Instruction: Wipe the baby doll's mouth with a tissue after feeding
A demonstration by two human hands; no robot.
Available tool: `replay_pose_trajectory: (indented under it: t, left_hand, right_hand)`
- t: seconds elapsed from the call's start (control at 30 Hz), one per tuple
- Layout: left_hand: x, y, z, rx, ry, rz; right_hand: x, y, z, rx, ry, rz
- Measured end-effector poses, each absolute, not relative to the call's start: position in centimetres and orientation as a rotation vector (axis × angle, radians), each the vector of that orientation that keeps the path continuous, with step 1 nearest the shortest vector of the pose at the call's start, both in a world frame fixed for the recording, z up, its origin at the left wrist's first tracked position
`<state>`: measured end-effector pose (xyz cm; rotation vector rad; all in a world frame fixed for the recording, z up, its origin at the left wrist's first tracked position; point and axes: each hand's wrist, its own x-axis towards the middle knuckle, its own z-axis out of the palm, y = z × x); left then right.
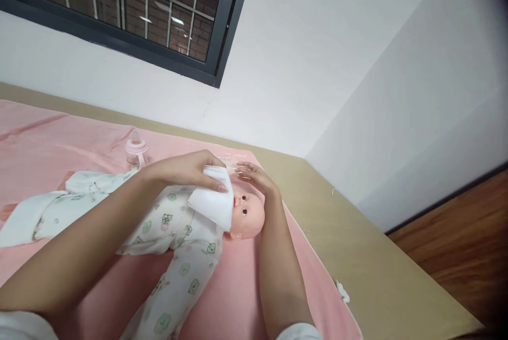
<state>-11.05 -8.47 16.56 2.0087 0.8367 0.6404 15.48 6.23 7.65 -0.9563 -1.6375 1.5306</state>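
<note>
A baby doll (246, 223) lies on its back in a white sleepsuit (166, 218) with green animal prints, head to the right. My left hand (194, 168) reaches over its chest and pinches a folded white wipe (212, 200) between thumb and fingers. The wipe lies against the doll's chin and neck, covering them. My right hand (256, 176) is beside the far side of the doll's head, fingers loosely bent and apart. Just past its fingertips is a small clear and white item (227, 161), partly hidden; I cannot tell what it is.
A pink-topped baby bottle (136, 152) stands beyond the doll's legs on a pink sheet (242, 282). A crumpled white scrap (342, 291) lies at the sheet's right edge on the tan surface (381, 271). Behind are a white wall (286, 75) and a barred window (159, 7).
</note>
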Motion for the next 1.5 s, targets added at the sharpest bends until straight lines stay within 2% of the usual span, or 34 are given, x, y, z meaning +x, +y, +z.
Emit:
replay_pose_trajectory:
  t: [0.13,0.27,0.67,1.5]
  left_hand:
    - [-8.6,-7.9,15.2,2.129,0.953,0.532]
    - [-7.3,-7.7,14.3,2.230,1.020,0.486]
    - [-6.4,-8.3,14.0,2.289,1.256,0.397]
    - [-6.9,-7.6,14.1,2.444,1.365,0.401]
  right_hand:
    - [15.6,7.1,4.0,-1.028,-1.452,1.653]
    - [15.7,7.5,2.3,-0.980,-1.370,1.682]
    - [15.2,6.8,2.4,-0.949,-1.254,1.655]
    - [15.5,7.9,1.4,-0.943,-1.254,1.647]
